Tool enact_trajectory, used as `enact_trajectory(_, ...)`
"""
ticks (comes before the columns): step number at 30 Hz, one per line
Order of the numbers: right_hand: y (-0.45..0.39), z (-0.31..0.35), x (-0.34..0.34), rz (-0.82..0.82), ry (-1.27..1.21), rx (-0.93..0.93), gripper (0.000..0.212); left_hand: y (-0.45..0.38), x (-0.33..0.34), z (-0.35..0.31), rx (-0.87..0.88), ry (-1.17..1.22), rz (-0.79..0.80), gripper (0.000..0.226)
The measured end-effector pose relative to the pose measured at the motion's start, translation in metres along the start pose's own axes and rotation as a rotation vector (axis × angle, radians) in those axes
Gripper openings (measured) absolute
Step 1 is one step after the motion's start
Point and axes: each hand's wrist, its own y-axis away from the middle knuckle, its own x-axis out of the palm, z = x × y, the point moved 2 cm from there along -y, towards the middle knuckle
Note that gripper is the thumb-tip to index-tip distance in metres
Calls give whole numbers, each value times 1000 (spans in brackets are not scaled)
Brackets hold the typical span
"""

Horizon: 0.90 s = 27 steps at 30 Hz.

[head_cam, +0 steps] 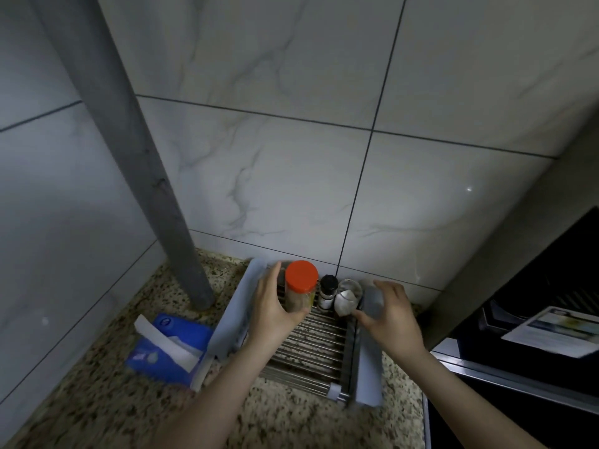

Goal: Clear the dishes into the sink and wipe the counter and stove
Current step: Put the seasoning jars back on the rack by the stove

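My left hand [275,309] grips a clear jar with an orange lid [300,286], holding it upright over the back of a metal roll-up drying rack [311,351]. On the rack behind it stand a small bottle with a black cap [328,291] and a glass jar [348,296] with something white inside. My right hand [389,315] is curled round the grey right end piece of the rack [369,351], fingertips close to the glass jar. The rack lies on a speckled granite counter [113,409].
A blue tissue pack [168,348] lies left of the rack. A grey pipe [181,254] rises from the counter corner against the marble-tiled wall. At the right is a black stove surface [505,413] with a white card [554,332] above it.
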Motion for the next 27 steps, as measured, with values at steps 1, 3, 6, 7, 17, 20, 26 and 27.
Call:
enact_trajectory(1,4,1,-4,4,-2,22,63,4,-2,-3,24,-3,-22,98)
enact_trajectory(3,14,0,-12,10,-8,51,64,12,-4,-11,65,-14,-61,94)
enact_trajectory(6,32,-2,-27,16,-14,71,59,28,-4,-21,64,-7,-79,91)
enact_trajectory(7,39,-4,-35,8,-25,77,57,34,-4,-27,60,2,-74,91)
enact_trajectory(17,130,-23,-130,-43,-59,139,47,123,2,-128,47,165,-36,63)
enact_trajectory(20,170,-33,-167,-79,-100,160,44,165,6,-169,47,257,34,48)
enact_trajectory(26,280,-82,-252,-149,-181,253,31,270,43,-244,131,110,105,43)
enact_trajectory(27,296,-92,-264,-175,-176,267,28,286,52,-255,149,104,113,47)
